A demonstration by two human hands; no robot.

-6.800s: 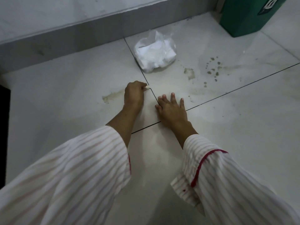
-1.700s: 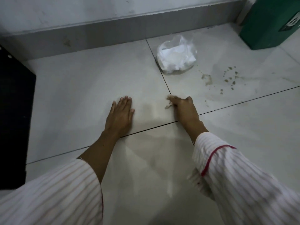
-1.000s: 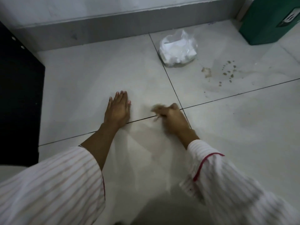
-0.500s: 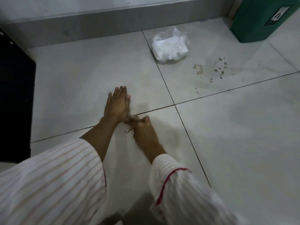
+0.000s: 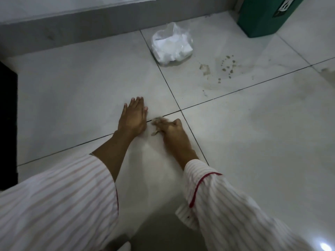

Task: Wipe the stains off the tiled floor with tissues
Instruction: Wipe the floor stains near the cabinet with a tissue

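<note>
Beside the grout cross of the tiled floor (image 5: 72, 91), the right hand (image 5: 172, 132) grips a soiled tissue (image 5: 158, 122), seemingly mid-wipe; the left hand (image 5: 133, 118) rests flat, fingers straight. Brown stains (image 5: 226, 67) near the tissue pack (image 5: 172, 46) likely come next, probably needing a fresh tissue.

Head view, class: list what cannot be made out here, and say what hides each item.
- Tissue: mostly covered by the gripping right hand and blurred; its size is unclear.
- Green container: cut off by the top edge; its label is unreadable.
- Tissue bag: contents too crumpled to count.
- Floor beneath the flat left hand: hidden.
</note>
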